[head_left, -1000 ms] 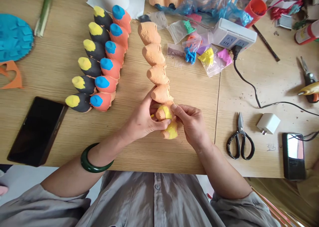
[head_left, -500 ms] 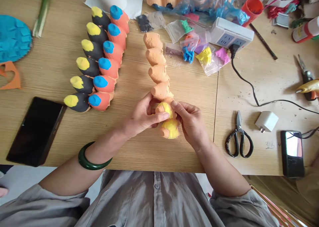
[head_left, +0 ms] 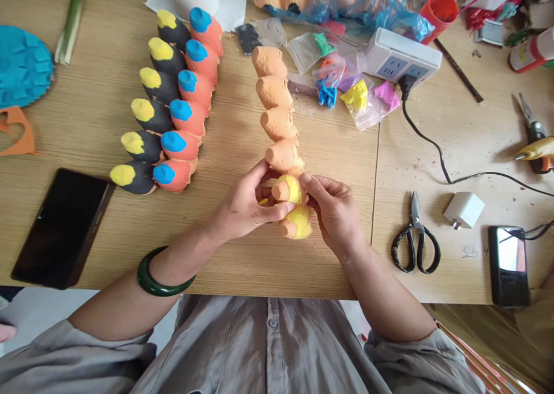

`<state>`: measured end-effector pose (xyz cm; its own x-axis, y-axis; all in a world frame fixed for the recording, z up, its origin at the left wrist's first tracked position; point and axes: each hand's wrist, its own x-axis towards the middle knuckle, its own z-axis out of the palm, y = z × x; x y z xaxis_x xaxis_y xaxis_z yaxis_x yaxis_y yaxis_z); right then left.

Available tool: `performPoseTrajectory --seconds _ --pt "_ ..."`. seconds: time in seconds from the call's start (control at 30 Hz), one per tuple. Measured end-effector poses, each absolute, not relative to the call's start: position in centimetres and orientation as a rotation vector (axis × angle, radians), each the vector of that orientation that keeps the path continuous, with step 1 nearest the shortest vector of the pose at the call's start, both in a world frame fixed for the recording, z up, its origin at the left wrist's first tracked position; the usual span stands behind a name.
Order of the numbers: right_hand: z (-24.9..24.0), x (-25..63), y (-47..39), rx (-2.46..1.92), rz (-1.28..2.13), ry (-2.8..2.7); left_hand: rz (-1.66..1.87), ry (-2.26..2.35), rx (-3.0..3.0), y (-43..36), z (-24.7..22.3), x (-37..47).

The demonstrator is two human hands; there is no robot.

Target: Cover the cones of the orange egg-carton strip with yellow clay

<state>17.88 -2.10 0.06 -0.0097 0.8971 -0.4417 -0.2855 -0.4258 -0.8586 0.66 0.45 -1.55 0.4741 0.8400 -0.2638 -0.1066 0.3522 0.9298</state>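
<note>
In front of me lies a strip of orange egg-carton cups (head_left: 277, 123), lengthwise away from me. Its two nearest cups carry yellow modelling clay (head_left: 298, 221) around their sides, with orange tips bare. My left hand (head_left: 242, 203) grips the strip from the left near the second cup, thumb between the two clay-covered cups. A small bit of yellow clay (head_left: 264, 201) shows between its fingers. My right hand (head_left: 335, 209) pinches the strip's right edge, thumb on the second cup's clay. What lies beneath the fingers is hidden.
Left stand black and red cups (head_left: 173, 114) with yellow and blue tips, and a dark phone (head_left: 63, 226). Bagged clay (head_left: 355, 97) and a power strip (head_left: 402, 56) lie beyond. Scissors (head_left: 415, 235), a white charger (head_left: 464, 210) and a small black device (head_left: 508, 267) are at right.
The strip's far end has swung slightly right and lifted toward me. My left thumb has shifted down off the second cup's clay, showing more of its orange tip.
</note>
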Motion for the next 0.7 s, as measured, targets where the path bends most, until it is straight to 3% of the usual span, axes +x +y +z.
performPoseTrajectory --seconds 0.2,0.7 --pt "0.36 17.52 -2.37 -1.334 1.566 -0.746 0.602 0.741 0.932 0.96 -0.82 0.17" --pt "0.47 17.30 -2.75 -1.404 1.452 -0.906 0.697 0.896 0.946 0.40 -0.98 1.09"
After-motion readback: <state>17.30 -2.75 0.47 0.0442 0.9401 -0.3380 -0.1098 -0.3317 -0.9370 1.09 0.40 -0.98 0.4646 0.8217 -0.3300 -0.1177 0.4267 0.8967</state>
